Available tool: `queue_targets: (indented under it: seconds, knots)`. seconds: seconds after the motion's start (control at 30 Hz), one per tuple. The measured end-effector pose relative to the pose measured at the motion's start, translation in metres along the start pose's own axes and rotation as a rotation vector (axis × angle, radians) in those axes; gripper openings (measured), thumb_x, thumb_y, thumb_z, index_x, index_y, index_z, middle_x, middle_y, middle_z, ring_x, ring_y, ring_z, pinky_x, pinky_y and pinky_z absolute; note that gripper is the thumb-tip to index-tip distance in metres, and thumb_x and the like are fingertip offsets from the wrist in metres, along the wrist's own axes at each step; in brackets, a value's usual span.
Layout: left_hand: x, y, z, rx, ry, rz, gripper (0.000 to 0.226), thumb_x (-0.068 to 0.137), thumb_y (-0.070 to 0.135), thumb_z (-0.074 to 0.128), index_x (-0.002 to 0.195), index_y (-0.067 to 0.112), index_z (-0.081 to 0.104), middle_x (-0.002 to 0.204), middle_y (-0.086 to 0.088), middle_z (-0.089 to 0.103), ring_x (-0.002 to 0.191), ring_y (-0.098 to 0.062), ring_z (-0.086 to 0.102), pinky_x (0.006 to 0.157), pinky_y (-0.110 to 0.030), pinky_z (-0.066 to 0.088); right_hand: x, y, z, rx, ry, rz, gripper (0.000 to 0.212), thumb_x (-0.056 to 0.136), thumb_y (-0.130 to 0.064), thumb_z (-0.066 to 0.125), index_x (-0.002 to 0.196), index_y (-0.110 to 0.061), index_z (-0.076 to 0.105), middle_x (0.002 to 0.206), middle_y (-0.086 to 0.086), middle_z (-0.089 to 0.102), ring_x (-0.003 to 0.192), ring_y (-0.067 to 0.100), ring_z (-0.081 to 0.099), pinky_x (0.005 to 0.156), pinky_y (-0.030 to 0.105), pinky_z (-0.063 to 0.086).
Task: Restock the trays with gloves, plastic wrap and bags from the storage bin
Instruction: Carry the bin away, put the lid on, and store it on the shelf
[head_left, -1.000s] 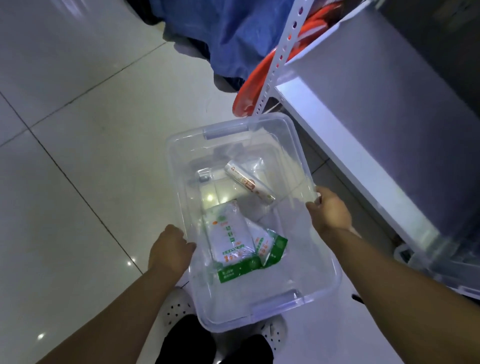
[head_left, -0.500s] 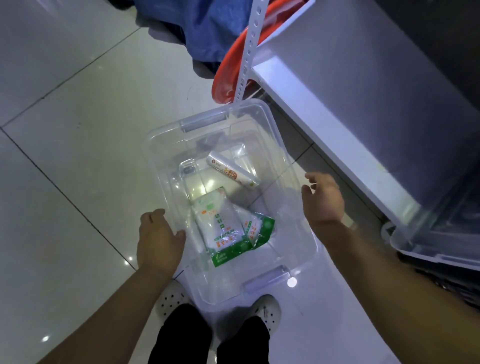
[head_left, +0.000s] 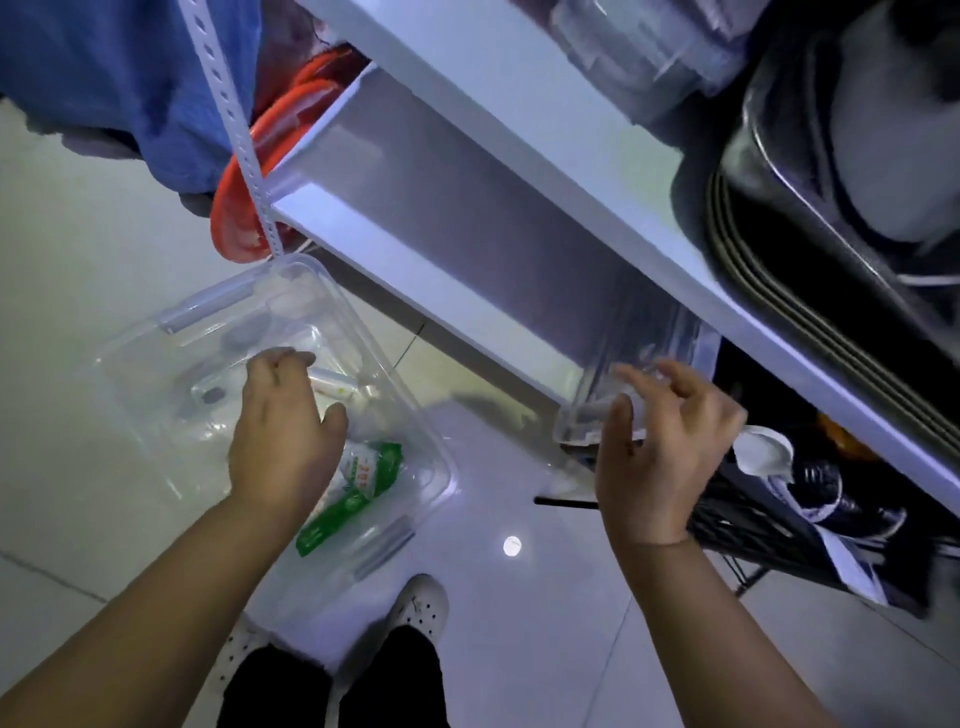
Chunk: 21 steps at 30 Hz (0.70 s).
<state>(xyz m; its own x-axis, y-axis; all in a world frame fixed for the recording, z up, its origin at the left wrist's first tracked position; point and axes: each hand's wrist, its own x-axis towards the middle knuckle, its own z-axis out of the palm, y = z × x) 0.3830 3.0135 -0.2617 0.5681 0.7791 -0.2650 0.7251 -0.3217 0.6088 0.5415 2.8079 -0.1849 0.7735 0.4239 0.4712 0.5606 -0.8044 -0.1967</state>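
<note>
Right hand (head_left: 670, 447) now by shelf (head_left: 441, 249), seemingly

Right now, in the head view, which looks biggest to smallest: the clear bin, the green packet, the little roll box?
clear bin
green packet
roll box
The left hand covers part of the packet and box, so that's visible size.

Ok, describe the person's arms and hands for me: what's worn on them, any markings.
The left hand and right hand are bare: no gloves, rings or watch show. The left forearm and right forearm are bare too, with no sleeve in view down to the picture's edge. No tattoos or markings are visible in this dim light.
</note>
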Motion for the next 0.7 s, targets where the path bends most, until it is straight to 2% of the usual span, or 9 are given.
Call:
queue_targets:
  seconds: [0.03,0.1,0.17,0.23,0.3,0.33,0.43,0.5,0.7]
  knots:
    - [0.0,0.011,0.002,-0.012,-0.012,0.018,0.048,0.079,0.01,0.06,0.125,0.009,0.045,0.131,-0.011,0.038,0.113,-0.031,0.045,0.081,-0.041,0.044,0.003,0.0,-0.002,-0.018,0.028,0.02,0.025,0.078,-0.002,0.06,0.101,-0.009,0.07,0.111,0.02,0.061,0.098,0.03,0.043,0.084,0.037,0.035]
    - [-0.002,0.03,0.008,-0.028,-0.042,0.079,0.046,0.081,0.012,0.059,0.125,0.011,0.045,0.131,-0.008,0.038,0.112,-0.029,0.047,0.079,-0.038,0.042,0.01,0.001,-0.003,-0.019,0.054,0.218,0.034,0.081,-0.011,0.062,0.114,-0.005,0.062,0.118,0.021,0.056,0.105,0.034,0.042,0.092,0.038,0.032]
    - [-0.007,0.046,0.014,-0.051,-0.076,0.14,0.044,0.082,0.013,0.059,0.124,0.013,0.045,0.129,-0.004,0.039,0.11,-0.026,0.05,0.075,-0.032,0.04,0.014,0.004,-0.001,0.062,-0.028,0.469,0.046,0.087,-0.022,0.058,0.128,-0.003,0.049,0.126,0.019,0.052,0.113,0.035,0.044,0.1,0.043,0.032]
    - [-0.01,0.058,0.019,-0.08,-0.099,0.178,0.041,0.083,0.015,0.059,0.122,0.016,0.046,0.126,-0.001,0.041,0.108,-0.022,0.053,0.074,-0.031,0.041,0.016,0.008,0.008,0.207,-0.157,0.597,0.042,0.093,-0.034,0.044,0.121,-0.004,0.051,0.116,0.014,0.056,0.108,0.029,0.051,0.096,0.044,0.039]
    - [-0.012,0.072,0.026,-0.139,-0.127,0.19,0.039,0.084,0.02,0.059,0.122,0.02,0.048,0.124,0.002,0.045,0.102,-0.017,0.056,0.075,-0.031,0.043,0.016,0.007,0.021,0.336,-0.285,0.592,0.037,0.094,-0.041,0.034,0.093,-0.008,0.052,0.096,0.009,0.053,0.092,0.02,0.049,0.082,0.033,0.038]
    - [-0.01,0.08,0.029,-0.196,-0.154,0.177,0.039,0.086,0.023,0.058,0.124,0.022,0.048,0.124,0.004,0.047,0.1,-0.015,0.057,0.077,-0.03,0.044,0.016,0.004,0.028,0.379,-0.333,0.574,0.036,0.094,-0.04,0.036,0.09,-0.008,0.053,0.097,0.008,0.052,0.092,0.019,0.048,0.081,0.03,0.037]
    - [0.005,0.103,0.039,-0.302,-0.233,0.135,0.04,0.091,0.025,0.05,0.131,0.025,0.044,0.133,0.003,0.047,0.113,-0.015,0.052,0.093,-0.036,0.044,0.012,-0.007,0.048,0.376,-0.385,0.522,0.034,0.094,-0.032,0.05,0.113,-0.007,0.061,0.12,0.007,0.058,0.114,0.021,0.05,0.095,0.031,0.041]
    - [0.02,0.107,0.045,-0.276,-0.22,0.134,0.04,0.091,0.021,0.049,0.13,0.024,0.045,0.136,0.002,0.046,0.12,-0.017,0.047,0.097,-0.042,0.043,0.006,-0.012,0.059,0.35,-0.368,0.471,0.03,0.093,-0.03,0.052,0.112,-0.01,0.063,0.116,0.005,0.061,0.114,0.02,0.049,0.096,0.031,0.039]
    - [0.042,0.062,0.061,-0.087,-0.217,0.154,0.035,0.09,0.016,0.05,0.124,0.019,0.053,0.127,-0.003,0.055,0.11,-0.02,0.056,0.083,-0.03,0.042,-0.016,-0.006,0.094,0.265,-0.461,0.374,0.018,0.091,-0.021,0.054,0.097,-0.01,0.068,0.104,0.004,0.067,0.102,0.023,0.054,0.081,0.025,0.037]
